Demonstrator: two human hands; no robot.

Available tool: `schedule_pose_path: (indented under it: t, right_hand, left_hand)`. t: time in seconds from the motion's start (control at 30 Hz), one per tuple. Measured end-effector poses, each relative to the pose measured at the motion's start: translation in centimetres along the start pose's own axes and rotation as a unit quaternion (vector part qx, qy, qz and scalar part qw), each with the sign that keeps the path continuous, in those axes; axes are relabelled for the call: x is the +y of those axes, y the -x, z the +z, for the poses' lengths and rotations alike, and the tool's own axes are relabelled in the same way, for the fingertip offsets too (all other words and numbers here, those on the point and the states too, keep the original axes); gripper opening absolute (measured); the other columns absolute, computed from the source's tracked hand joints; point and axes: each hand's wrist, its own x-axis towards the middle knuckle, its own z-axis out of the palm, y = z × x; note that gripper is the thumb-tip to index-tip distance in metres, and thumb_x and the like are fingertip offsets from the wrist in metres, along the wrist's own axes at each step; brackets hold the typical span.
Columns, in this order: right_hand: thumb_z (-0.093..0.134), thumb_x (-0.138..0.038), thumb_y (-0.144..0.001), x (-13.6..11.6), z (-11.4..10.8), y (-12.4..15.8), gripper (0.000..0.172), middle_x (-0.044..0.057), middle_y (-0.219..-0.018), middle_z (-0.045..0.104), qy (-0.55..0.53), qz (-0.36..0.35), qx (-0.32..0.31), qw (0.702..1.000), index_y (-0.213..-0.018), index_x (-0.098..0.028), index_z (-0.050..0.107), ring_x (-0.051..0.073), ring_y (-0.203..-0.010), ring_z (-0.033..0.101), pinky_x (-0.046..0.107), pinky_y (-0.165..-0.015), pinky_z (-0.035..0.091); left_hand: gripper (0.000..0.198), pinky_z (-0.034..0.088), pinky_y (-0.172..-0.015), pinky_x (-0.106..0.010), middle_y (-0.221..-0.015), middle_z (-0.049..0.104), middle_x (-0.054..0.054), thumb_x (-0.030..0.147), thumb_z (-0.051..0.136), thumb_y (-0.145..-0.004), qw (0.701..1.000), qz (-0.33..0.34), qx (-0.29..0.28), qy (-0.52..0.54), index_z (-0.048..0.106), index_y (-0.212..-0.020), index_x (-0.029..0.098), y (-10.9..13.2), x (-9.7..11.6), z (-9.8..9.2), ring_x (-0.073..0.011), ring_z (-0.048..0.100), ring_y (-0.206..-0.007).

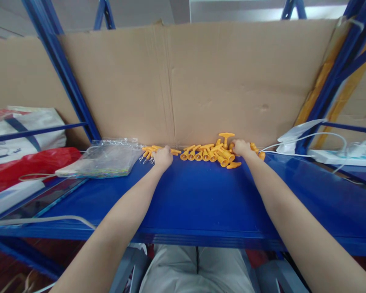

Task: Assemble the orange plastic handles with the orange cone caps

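Observation:
Along the back of the blue shelf lie several orange T-handled pieces with hollow cone ends. At the left end of this row is a group of orange handles with metal spirals; my left hand is closed over them, its fingertips hidden behind the hand. My right hand reaches into the orange pieces at the right end, fingers bent down among them, and what it grips is too small to make out. One orange T-shaped piece stands upright just left of my right hand.
A clear plastic bag stack lies on the shelf's left part. Further left are a red bag and a white bag. Cardboard closes the back. A white power strip with cables is at the right, by a blue post.

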Motion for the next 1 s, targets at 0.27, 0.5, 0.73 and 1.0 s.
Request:
schedule_pose_path:
  t: [0.27, 0.5, 0.73, 1.0]
  right_hand:
    - [0.051, -0.016, -0.09, -0.3, -0.7, 0.8, 0.034, 0.021, -0.118, 0.069, -0.04, 0.037, 0.066, 0.996, -0.121, -0.012, 0.061, 0.03, -0.12, 0.061, 0.048, -0.101, 0.041]
    - [0.054, -0.019, -0.087, 0.0, -3.2, 2.4, 0.034, 0.02, -0.111, 0.07, -0.167, 0.058, 0.142, 0.974, -0.119, -0.012, 0.057, 0.032, -0.106, 0.067, 0.046, -0.092, 0.048]
    - [0.062, -0.019, -0.078, -1.3, -4.3, 6.7, 0.025, 0.011, -0.097, 0.074, -0.246, -0.029, 0.093, 0.965, -0.102, -0.015, 0.066, 0.024, -0.088, 0.069, 0.032, -0.078, 0.053]
    - [0.069, -0.019, -0.076, -4.4, -3.3, 10.0, 0.005, 0.003, -0.08, 0.072, -0.233, -0.177, 0.001, 0.956, -0.08, -0.017, 0.071, 0.017, -0.074, 0.066, 0.026, -0.068, 0.049]
  left_hand:
    - [0.019, 0.045, -0.089, -0.037, -0.103, 0.073, -0.011, 0.019, 0.047, -0.093, 0.986, 0.029, 0.118, 0.11, 0.066, -0.097, 0.017, -0.1, 0.6, -0.3, -0.0262, 0.066, -0.104]
    - [0.022, 0.046, -0.078, -0.029, -0.086, 0.071, -0.008, 0.025, 0.045, -0.095, 0.982, 0.041, 0.116, 0.147, 0.065, -0.093, 0.016, -0.4, 0.8, 0.1, -0.0223, 0.068, -0.091]
    - [0.025, 0.05, -0.078, -0.028, -0.101, 0.075, -0.011, 0.034, 0.053, -0.094, 0.996, 0.034, 0.007, 0.077, 0.071, -0.1, 0.017, 0.1, 1.0, 0.4, -0.0262, 0.07, -0.102]
    - [0.031, 0.053, -0.077, -0.028, -0.103, 0.075, -0.013, 0.039, 0.061, -0.088, 0.995, 0.023, -0.1, 0.017, 0.073, -0.102, 0.014, 0.0, 0.7, 0.3, -0.0281, 0.071, -0.101]
